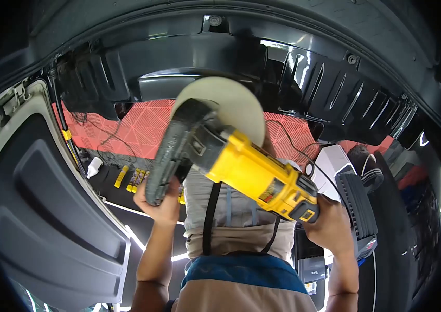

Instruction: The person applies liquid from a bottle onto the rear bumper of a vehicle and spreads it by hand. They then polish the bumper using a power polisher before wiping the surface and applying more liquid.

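Note:
A yellow and black power polisher [254,169] with a round pale pad [238,106] is held in front of the body. My left hand [159,203] is closed around the lower end of its black side handle [171,148]. Around the rear end of the yellow body, at the right, my right hand [330,223] is wrapped. The pad's upper part overlaps the glossy black panel [184,80] of a vehicle; whether it touches the panel cannot be told.
An open door panel [48,208] stands at the left. Beside it lie a white bottle [94,167] and several yellow-labelled tubes [121,177]. Dark cables cross the red patterned surface [150,125]. At the right are a white box [332,161] and a dark case [356,203].

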`<control>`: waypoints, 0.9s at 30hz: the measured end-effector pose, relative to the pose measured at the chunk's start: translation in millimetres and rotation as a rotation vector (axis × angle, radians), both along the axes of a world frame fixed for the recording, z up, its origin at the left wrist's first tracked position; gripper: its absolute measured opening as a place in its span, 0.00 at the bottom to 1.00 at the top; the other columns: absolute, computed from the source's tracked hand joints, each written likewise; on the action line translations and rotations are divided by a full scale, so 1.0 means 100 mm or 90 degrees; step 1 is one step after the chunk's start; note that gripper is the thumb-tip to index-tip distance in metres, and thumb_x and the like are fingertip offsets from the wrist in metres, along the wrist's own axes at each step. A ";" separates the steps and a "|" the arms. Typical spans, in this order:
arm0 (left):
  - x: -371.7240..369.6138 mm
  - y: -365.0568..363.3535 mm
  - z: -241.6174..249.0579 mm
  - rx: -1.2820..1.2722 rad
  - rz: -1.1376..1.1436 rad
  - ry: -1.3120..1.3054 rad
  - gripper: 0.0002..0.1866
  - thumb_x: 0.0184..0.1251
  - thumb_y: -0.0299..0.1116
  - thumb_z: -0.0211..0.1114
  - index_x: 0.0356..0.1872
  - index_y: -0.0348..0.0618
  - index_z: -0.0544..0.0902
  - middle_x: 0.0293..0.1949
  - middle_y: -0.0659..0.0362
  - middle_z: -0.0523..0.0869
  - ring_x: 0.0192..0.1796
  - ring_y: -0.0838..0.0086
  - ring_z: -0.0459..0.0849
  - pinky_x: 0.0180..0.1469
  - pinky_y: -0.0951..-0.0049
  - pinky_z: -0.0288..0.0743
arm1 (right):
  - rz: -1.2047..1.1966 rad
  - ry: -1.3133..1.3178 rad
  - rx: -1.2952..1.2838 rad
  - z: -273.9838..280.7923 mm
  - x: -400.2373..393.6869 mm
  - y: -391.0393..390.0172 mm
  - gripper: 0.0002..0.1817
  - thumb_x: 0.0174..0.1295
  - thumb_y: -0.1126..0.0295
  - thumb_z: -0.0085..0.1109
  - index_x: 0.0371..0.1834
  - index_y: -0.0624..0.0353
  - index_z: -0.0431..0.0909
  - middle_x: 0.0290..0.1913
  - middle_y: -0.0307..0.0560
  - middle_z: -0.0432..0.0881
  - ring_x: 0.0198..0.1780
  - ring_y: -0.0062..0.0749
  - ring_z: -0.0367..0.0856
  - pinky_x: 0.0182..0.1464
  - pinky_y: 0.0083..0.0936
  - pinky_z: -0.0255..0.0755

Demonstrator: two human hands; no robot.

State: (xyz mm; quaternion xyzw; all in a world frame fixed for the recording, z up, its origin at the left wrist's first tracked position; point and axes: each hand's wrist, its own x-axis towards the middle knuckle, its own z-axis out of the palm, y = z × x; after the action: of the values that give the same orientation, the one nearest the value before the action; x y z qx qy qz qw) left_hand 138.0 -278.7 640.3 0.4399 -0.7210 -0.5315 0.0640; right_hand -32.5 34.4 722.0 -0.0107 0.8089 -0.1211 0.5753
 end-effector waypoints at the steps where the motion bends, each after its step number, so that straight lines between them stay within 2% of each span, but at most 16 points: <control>1: -0.16 -0.01 0.07 0.064 -0.008 0.057 0.12 0.49 0.13 0.69 0.37 0.33 0.84 0.30 0.59 0.86 0.32 0.79 0.80 0.36 0.75 0.76 | 0.011 0.000 -0.021 -0.03 -0.05 -0.03 0.14 0.43 0.70 0.67 0.35 0.63 0.78 0.33 0.60 0.84 0.36 0.63 0.83 0.40 0.49 0.78; 3: -0.29 0.03 0.12 0.128 -0.016 0.105 0.12 0.49 0.12 0.68 0.37 0.32 0.84 0.30 0.58 0.85 0.32 0.78 0.81 0.34 0.75 0.76 | 0.039 -0.030 -0.007 -0.05 -0.20 -0.06 0.14 0.44 0.70 0.67 0.34 0.63 0.78 0.33 0.59 0.84 0.37 0.62 0.84 0.40 0.48 0.78; 5: -0.27 0.20 0.09 0.092 0.088 0.122 0.12 0.49 0.11 0.65 0.37 0.31 0.84 0.28 0.57 0.85 0.31 0.76 0.82 0.34 0.74 0.78 | 0.042 -0.010 -0.014 0.02 -0.25 0.07 0.14 0.44 0.70 0.67 0.33 0.63 0.78 0.33 0.59 0.84 0.36 0.62 0.83 0.40 0.48 0.78; 8: -0.32 0.38 0.16 0.097 0.017 0.072 0.12 0.51 0.11 0.65 0.38 0.30 0.83 0.30 0.55 0.86 0.33 0.75 0.85 0.38 0.73 0.80 | 0.012 0.039 -0.038 0.07 -0.29 0.22 0.12 0.43 0.72 0.67 0.31 0.64 0.77 0.33 0.60 0.83 0.35 0.62 0.83 0.38 0.47 0.77; 12: -0.18 0.41 0.15 0.073 0.038 0.039 0.15 0.49 0.12 0.70 0.40 0.31 0.84 0.34 0.54 0.88 0.35 0.75 0.85 0.40 0.73 0.80 | 0.036 0.037 -0.022 0.05 -0.40 0.20 0.11 0.42 0.73 0.66 0.30 0.64 0.77 0.32 0.59 0.83 0.35 0.62 0.83 0.38 0.47 0.77; 14: -0.03 0.26 0.11 0.062 0.050 0.010 0.15 0.48 0.12 0.72 0.40 0.32 0.84 0.37 0.54 0.87 0.37 0.75 0.85 0.41 0.72 0.80 | 0.022 0.038 -0.041 -0.04 -0.37 0.09 0.12 0.41 0.73 0.66 0.31 0.64 0.78 0.33 0.60 0.84 0.36 0.62 0.83 0.38 0.47 0.77; 15: -0.01 0.18 0.08 0.005 0.031 -0.012 0.16 0.49 0.12 0.73 0.40 0.33 0.83 0.37 0.54 0.87 0.37 0.74 0.85 0.41 0.72 0.80 | 0.047 0.012 -0.035 -0.11 -0.37 0.03 0.15 0.42 0.72 0.67 0.35 0.64 0.79 0.35 0.60 0.85 0.37 0.61 0.84 0.41 0.46 0.79; 16: 0.02 0.10 0.06 -0.051 0.013 -0.036 0.16 0.50 0.12 0.73 0.41 0.33 0.82 0.38 0.54 0.86 0.38 0.73 0.85 0.41 0.71 0.80 | 0.050 0.009 -0.037 -0.21 -0.34 -0.04 0.15 0.42 0.72 0.67 0.35 0.64 0.79 0.35 0.60 0.85 0.37 0.61 0.84 0.41 0.46 0.79; 17: 0.07 0.00 0.02 -0.031 0.041 0.051 0.17 0.51 0.10 0.72 0.43 0.34 0.81 0.38 0.53 0.86 0.36 0.71 0.85 0.40 0.70 0.82 | 0.075 -0.009 -0.041 -0.32 -0.29 -0.11 0.17 0.43 0.71 0.68 0.37 0.64 0.80 0.36 0.59 0.85 0.38 0.60 0.85 0.43 0.46 0.80; 18: 0.07 -0.16 0.00 -0.073 -0.039 0.062 0.17 0.53 0.09 0.69 0.44 0.33 0.80 0.37 0.50 0.86 0.35 0.69 0.85 0.40 0.69 0.82 | 0.100 -0.027 -0.046 -0.44 -0.25 -0.19 0.18 0.43 0.70 0.68 0.40 0.63 0.80 0.37 0.59 0.86 0.40 0.59 0.86 0.44 0.46 0.81; 21: 0.07 -0.46 0.03 -0.048 -0.050 0.136 0.16 0.54 0.07 0.64 0.44 0.29 0.79 0.35 0.48 0.86 0.31 0.68 0.84 0.34 0.71 0.81 | 0.058 -0.063 -0.123 -0.74 -0.08 -0.40 0.20 0.45 0.69 0.69 0.44 0.62 0.80 0.40 0.57 0.87 0.41 0.57 0.87 0.47 0.46 0.82; 22: -0.03 -0.54 0.09 -0.028 -0.032 0.121 0.14 0.54 0.07 0.61 0.41 0.29 0.80 0.32 0.50 0.86 0.30 0.70 0.83 0.31 0.74 0.77 | 0.055 -0.071 -0.127 -0.80 -0.05 -0.48 0.20 0.45 0.69 0.69 0.44 0.62 0.80 0.40 0.57 0.87 0.41 0.57 0.87 0.47 0.46 0.82; 25: -0.05 -0.64 0.20 -0.021 -0.083 0.081 0.11 0.54 0.10 0.58 0.39 0.28 0.81 0.28 0.51 0.85 0.27 0.72 0.81 0.29 0.76 0.73 | 0.039 -0.083 -0.156 -0.92 0.03 -0.60 0.21 0.45 0.68 0.69 0.45 0.61 0.81 0.43 0.56 0.87 0.42 0.57 0.87 0.48 0.46 0.82; 27: -0.05 -0.53 0.21 -0.095 -0.010 0.008 0.07 0.54 0.13 0.58 0.34 0.28 0.81 0.25 0.53 0.83 0.25 0.75 0.79 0.28 0.77 0.71 | 0.050 -0.090 -0.162 -0.95 0.07 -0.54 0.21 0.45 0.68 0.69 0.45 0.61 0.81 0.42 0.56 0.87 0.42 0.57 0.87 0.48 0.45 0.82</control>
State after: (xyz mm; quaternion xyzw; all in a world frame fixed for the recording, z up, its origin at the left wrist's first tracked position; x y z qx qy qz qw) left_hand 133.1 -331.4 661.5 0.4248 -0.7615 -0.4799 0.0971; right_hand -25.1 -19.8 627.4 -0.1067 0.7435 -0.2005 0.6289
